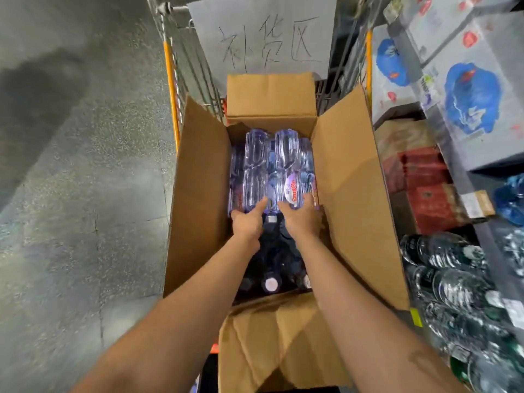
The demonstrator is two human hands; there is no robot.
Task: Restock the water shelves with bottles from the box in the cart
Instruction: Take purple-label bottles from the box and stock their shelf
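An open cardboard box (348,177) sits in a wire cart (173,89), its flaps spread wide. Inside lie clear, purple-tinted water bottles on their sides. My left hand (247,220) grips the near end of the left top bottle (256,163). My right hand (302,219) grips the near end of the right top bottle (289,168), which has a white and red oval label. More bottles lie beneath, and several caps (270,283) show in the dark near end of the box.
Shelves on the right carry shrink-wrapped packs of water bottles (450,282), red cartons (425,188) and white boxes with blue prints (465,97). A handwritten paper sign (266,35) hangs on the cart's far end. Grey concrete floor (79,165) lies to the left.
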